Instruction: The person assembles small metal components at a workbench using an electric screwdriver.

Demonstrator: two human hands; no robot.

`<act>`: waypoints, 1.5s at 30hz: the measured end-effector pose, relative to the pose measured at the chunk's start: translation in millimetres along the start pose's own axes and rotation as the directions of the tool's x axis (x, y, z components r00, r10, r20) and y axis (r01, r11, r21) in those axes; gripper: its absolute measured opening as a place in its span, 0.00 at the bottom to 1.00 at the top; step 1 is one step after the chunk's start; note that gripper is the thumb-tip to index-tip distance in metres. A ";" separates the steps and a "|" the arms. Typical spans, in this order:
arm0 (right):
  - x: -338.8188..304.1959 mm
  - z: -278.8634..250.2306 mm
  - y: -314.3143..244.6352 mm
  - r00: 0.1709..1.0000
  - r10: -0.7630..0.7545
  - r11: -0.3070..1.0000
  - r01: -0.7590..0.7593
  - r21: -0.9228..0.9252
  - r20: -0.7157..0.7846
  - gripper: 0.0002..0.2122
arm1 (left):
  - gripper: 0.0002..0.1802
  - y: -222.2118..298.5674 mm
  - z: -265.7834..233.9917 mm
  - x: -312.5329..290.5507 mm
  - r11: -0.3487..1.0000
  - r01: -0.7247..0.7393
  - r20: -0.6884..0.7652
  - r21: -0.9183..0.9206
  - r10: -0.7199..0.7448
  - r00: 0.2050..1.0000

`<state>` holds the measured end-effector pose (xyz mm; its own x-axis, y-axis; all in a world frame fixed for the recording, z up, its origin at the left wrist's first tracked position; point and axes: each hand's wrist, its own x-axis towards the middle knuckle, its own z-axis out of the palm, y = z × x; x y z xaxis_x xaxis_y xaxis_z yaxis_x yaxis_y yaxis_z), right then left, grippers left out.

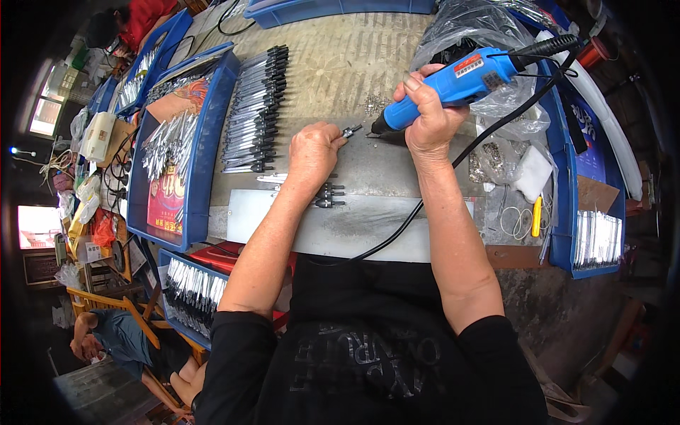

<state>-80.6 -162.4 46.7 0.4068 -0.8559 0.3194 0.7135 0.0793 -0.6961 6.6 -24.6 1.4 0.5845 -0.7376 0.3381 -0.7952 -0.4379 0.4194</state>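
My right hand [432, 120] is wrapped round a blue electric screwdriver [453, 83], tilted so its black nose points down and left. Its tip is close to the end of a slim metal piece with dark fittings [351, 131]. That piece is pinched in my left hand [314, 152], whose palm hides most of it; whether tip and piece touch I cannot tell. Beyond the screwdriver's nose lies a scatter of tiny metal parts [374, 106]. Several similar dark-tipped pieces [327, 195] rest by my left forearm. Farther left, a long row of silver rods with black ends [255, 110] covers the bench.
Blue bins of metal parts stand left [219, 142], lower left [170, 312] and right [563, 244]. The screwdriver's black cable [460, 157] crosses my right forearm. Clear plastic bags [489, 32], a yellow-handled tool [536, 216] and a pale plate [354, 223] lie on the bench. Two other people are at left.
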 end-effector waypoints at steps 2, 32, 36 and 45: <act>0.1 0.0 0.2 1.000 -0.003 1.000 0.003 -0.013 0.002 0.12 | 0.07 0.4 0.7 -0.3 0.999 -0.014 -0.001 0.044 0.014 1.000; 1.0 1.1 -1.9 1.000 -0.025 1.000 0.025 0.011 -0.002 0.11 | 0.07 -5.9 -5.4 5.1 0.999 0.037 -0.009 -0.021 -0.037 0.999; 1.1 1.0 -0.8 1.000 -0.021 1.000 0.021 0.013 -0.010 0.11 | 0.07 -3.6 -5.3 3.8 0.999 0.040 0.009 -0.009 -0.040 0.999; 0.7 0.6 -0.8 1.000 -0.014 1.000 0.014 0.016 -0.002 0.11 | 0.06 -2.8 0.1 2.8 0.994 -0.045 0.018 0.103 0.044 0.999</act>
<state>-80.5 -162.7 47.8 0.3952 -0.8581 0.3278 0.7281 0.0750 -0.6814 10.5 -25.5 1.1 0.5462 -0.7653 0.3405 -0.8332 -0.4544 0.3150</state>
